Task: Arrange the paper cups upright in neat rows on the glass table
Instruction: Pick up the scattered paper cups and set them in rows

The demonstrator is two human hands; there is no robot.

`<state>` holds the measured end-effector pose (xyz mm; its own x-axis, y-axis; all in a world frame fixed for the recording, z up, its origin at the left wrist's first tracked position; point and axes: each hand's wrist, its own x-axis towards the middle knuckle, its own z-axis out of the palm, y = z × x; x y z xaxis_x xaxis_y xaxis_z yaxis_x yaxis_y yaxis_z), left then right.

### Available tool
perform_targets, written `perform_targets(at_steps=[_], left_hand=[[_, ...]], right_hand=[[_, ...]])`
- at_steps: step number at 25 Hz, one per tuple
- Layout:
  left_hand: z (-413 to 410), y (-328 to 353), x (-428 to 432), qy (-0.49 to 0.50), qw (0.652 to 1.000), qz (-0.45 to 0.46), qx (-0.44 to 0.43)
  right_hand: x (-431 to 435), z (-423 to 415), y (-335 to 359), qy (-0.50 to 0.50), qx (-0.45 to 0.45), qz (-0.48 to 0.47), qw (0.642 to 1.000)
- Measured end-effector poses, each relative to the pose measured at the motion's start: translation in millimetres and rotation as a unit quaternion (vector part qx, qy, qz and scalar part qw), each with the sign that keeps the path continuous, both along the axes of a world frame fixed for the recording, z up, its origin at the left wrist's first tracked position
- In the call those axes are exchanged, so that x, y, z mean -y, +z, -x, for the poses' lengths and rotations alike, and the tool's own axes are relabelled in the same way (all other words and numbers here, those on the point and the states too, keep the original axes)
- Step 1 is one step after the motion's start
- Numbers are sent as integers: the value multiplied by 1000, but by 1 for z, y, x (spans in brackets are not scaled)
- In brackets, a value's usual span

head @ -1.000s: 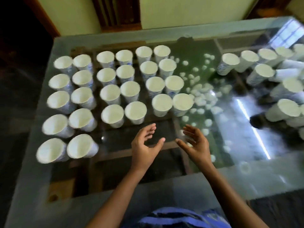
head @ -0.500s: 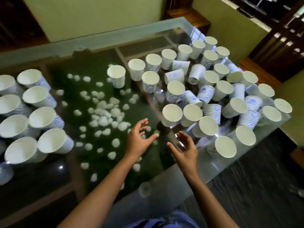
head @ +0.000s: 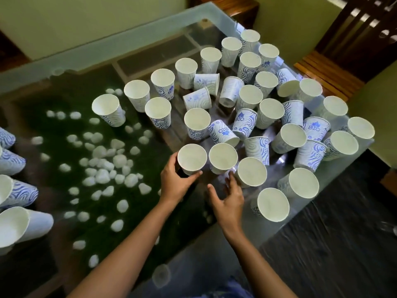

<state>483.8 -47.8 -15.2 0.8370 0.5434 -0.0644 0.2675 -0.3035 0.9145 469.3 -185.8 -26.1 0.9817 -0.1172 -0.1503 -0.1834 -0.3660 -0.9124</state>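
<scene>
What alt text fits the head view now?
A person's left grip holds an upright cup at the near edge of a jumbled cluster, some cups lying sideways, on a glass table; the open right grip reaches toward the next cup. White pebbles show under the glass; more cups stand at far left.

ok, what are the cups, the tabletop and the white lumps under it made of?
cups: likely thin paper, matte white inside, blue print outside, rolled rims.
tabletop: glass, glossy; see-through, reflections, frosted border.
lumps: probably smooth white pebbles; too blurred to be sure.
</scene>
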Motion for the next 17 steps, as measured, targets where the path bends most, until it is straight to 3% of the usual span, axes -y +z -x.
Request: perform_targets(at_steps=[12, 17], left_hand=[[5, 2, -9, 31, 999, -18, 18], [27, 5, -17, 46, 999, -16, 20]], right_hand=[[-21, -47, -3, -74, 69, -11, 995], [-26, -31, 3, -23, 118, 8, 993]])
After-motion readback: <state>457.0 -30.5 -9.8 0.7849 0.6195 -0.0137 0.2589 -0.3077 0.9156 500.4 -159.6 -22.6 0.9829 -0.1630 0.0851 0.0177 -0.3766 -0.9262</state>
